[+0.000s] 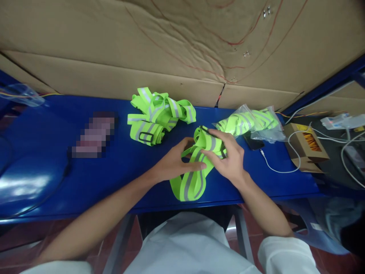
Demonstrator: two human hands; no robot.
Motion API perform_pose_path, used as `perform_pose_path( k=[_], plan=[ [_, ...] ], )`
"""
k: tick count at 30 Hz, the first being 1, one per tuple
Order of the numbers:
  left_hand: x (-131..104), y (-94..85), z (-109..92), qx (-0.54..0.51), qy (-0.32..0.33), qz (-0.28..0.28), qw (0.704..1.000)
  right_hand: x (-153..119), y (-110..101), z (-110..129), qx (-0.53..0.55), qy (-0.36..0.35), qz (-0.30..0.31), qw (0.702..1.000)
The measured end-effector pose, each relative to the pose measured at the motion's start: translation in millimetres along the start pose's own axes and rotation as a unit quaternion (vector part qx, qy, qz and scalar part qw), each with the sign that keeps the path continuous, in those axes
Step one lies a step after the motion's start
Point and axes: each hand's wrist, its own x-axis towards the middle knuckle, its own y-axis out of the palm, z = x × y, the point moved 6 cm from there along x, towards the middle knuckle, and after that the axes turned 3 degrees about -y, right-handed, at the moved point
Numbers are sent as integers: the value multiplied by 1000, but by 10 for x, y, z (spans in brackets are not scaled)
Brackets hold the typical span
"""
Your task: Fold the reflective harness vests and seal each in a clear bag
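the green strap (194, 177) lies between my hands, right hand (232, 160) pinching its bunched end, left hand (172, 161) closed loosely around its side; the long loop runs toward me, nearer my left.

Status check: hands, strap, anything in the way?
Left hand and right hand on reflective strap. Strap bunched, lower end looped. Strap pile and bagged straps nearby, seemingly not blocking.

Head cam, fwd/dn onto blue tbl (134, 160)
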Motion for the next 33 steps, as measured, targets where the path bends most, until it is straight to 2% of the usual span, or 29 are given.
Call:
perform_pose_path(
  k=[3,6,8,10,12,13,15,17,20,23,25,27,28,29,30,33],
  plan=[
    [-38,177,91,5,-62,68,996,-20,77,47,6,-40,30,999],
    [-69,321,217,-99,-128,54,985,-33,125,64,1,-53,30,998],
    [-103,459,286,-232,-161,43,958,-43,151,74,-4,-55,24,998],
    [-155,637,326,-334,-196,73,919,-52,164,86,-13,-58,17,998],
    [-210,757,346,-380,-231,107,889,-50,153,96,-14,-55,9,998],
    [-226,772,346,-382,-241,116,884,-42,136,98,-8,-49,5,999],
    [-219,705,325,-349,-230,114,901,-15,87,62,26,4,-2,1000],
    [-178,594,268,-280,-188,129,933,3,53,-25,94,105,2,990],
    [-130,500,212,-192,-144,207,948,-29,91,-153,223,260,36,939],
    [-111,444,253,-143,-147,254,945,-90,187,-238,330,361,66,870],
    [-114,419,308,-121,-165,257,945,-163,287,-294,401,436,89,801],
    [-128,417,354,-101,-176,259,944,-243,404,-305,461,497,139,722],
    [-128,416,367,-89,-171,254,948,-270,444,-300,476,511,164,696],
    [-120,412,371,-78,-156,244,954,-276,460,-303,477,511,179,692],
    [-107,406,370,-68,-136,229,961,-260,450,-317,464,497,179,711],
    [-57,391,367,-52,-79,185,978,-172,359,-354,377,417,150,813]
  ],
)
